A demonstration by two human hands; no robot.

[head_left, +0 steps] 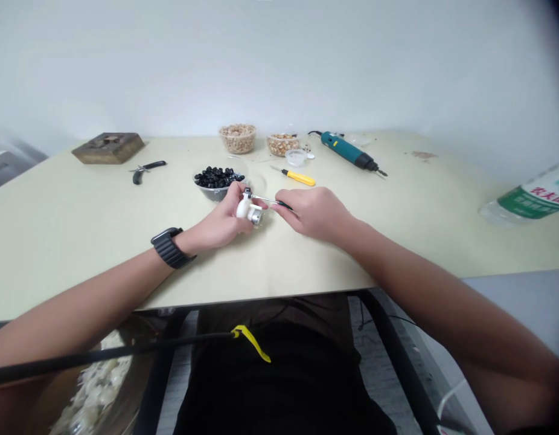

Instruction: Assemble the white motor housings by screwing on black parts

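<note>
My left hand point(220, 217) grips a small white device with a silver metal cylinder point(249, 211) at its end. My right hand point(311, 211) pinches a thin black-handled precision screwdriver point(273, 201), and its metal shaft reaches the top of the device. The screwdriver tip sits at a small dark part of the device, partly hidden by my left fingers. A black bowl-side neighbour, a clear bowl of black pieces point(216, 184), stands just behind my left hand. A black strap watch point(171, 248) circles my left wrist.
On the pale table point(284, 266) lie a yellow-handled screwdriver point(300, 177), a teal electric screwdriver point(347, 151), pliers point(146, 170), a brown block point(108, 148), and tubs of tan granules point(237, 139). A water bottle point(530, 196) lies at right.
</note>
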